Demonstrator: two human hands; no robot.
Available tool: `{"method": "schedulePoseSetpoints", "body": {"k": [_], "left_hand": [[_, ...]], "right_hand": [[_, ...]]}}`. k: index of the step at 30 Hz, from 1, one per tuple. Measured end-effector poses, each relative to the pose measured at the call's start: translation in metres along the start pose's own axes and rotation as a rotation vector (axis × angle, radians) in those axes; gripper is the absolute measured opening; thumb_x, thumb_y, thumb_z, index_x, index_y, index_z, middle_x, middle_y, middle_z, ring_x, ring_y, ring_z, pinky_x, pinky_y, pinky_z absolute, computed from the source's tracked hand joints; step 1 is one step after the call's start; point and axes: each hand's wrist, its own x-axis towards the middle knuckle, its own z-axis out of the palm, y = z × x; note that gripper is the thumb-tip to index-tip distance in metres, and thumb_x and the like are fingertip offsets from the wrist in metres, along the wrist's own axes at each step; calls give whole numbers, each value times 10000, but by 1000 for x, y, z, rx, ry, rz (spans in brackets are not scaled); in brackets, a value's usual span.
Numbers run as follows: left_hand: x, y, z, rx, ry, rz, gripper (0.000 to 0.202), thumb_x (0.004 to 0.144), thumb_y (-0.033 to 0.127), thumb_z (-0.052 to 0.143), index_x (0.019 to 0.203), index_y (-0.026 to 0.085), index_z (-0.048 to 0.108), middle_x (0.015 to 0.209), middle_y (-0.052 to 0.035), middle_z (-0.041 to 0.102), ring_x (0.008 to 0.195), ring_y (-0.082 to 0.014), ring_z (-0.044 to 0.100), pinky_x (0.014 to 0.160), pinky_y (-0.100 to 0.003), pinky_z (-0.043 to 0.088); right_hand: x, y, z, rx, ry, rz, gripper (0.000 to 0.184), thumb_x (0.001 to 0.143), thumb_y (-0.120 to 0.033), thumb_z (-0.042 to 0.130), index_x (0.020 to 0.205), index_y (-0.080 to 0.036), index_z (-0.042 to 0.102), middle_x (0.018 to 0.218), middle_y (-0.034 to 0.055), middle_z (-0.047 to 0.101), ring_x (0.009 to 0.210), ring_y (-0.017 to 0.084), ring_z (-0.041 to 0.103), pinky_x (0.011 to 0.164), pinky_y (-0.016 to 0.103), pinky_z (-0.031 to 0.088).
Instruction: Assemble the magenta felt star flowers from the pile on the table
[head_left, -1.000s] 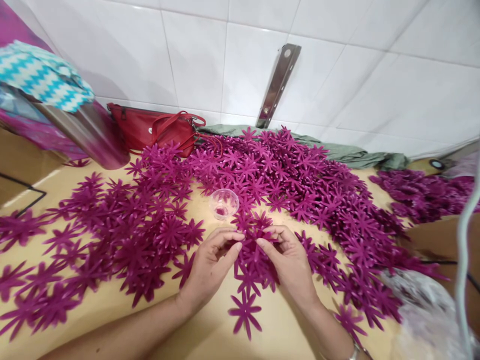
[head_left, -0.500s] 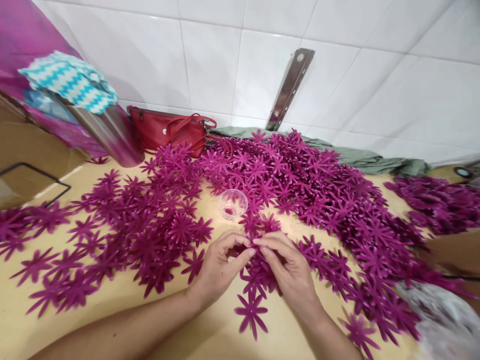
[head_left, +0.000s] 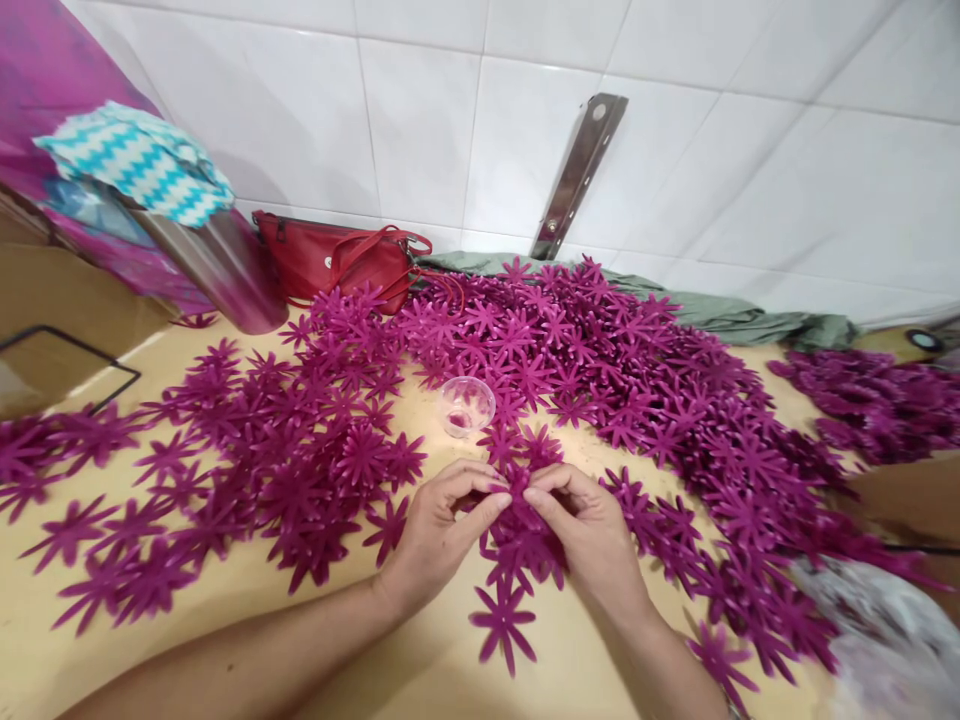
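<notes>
My left hand [head_left: 446, 530] is closed, its thumb and fingertips pinched on a magenta flower-shaped petal piece [head_left: 517, 482]. Facing it, my right hand [head_left: 589, 528] pinches the same piece from the other side, thumb against forefinger. The fingers partly cover this piece, so its full outline is hidden. Just under and in front of the hands lie more star-shaped flower pieces [head_left: 525, 555], with a single many-petalled flower piece [head_left: 503, 622] flat on the tabletop nearer me. A small clear plastic cup [head_left: 466, 408] stands beyond the fingertips, with little bits inside.
Heaps of magenta flower pieces spread left [head_left: 300, 470] and right [head_left: 720, 450] on the yellowish table [head_left: 420, 660]. Behind are a red purse [head_left: 300, 262], a tumbler [head_left: 232, 265] under a patterned cloth [head_left: 142, 165], and a tiled wall. A plastic bag [head_left: 892, 640] lies at right.
My right fingers have curled in tighter, with thumb and forefinger now pinching closer together slightly to the right. My left hand has barely moved.
</notes>
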Motion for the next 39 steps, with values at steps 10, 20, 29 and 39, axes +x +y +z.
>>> {"method": "schedulePoseSetpoints", "body": {"k": [10, 20, 29, 39], "left_hand": [[2, 4, 1, -108, 57, -16, 128, 992, 273, 669, 896, 202, 712, 948, -46, 688, 952, -182, 646, 893, -304, 513], [2, -2, 0, -227, 147, -108, 134, 989, 305, 684, 901, 205, 673, 923, -6, 634, 887, -136, 582, 848, -243, 487], [3, -2, 1, -241, 114, -129, 125, 984, 316, 688, 939, 199, 682, 938, -14, 646, 884, -136, 607, 835, -244, 523], [-2, -1, 1, -98, 75, 9, 276, 900, 272, 787, 1171, 251, 739, 1233, -82, 648, 1202, -221, 636, 1025, -333, 558]], "right_hand": [[4, 0, 0, 42, 86, 27, 359, 887, -518, 784, 751, -228, 621, 659, -38, 563, 599, 133, 469, 574, 265, 418], [13, 9, -5, 212, 342, 34, 434, 792, -540, 864, 742, -227, 567, 626, -70, 497, 553, 102, 387, 525, 246, 345], [16, 2, -4, 245, 206, 127, 506, 696, -417, 933, 1116, -261, 698, 908, 4, 729, 761, 170, 649, 720, 314, 552], [10, -8, -2, 218, 134, 46, 397, 748, -296, 874, 1095, -298, 681, 886, -34, 721, 744, 147, 642, 724, 291, 562]]}}
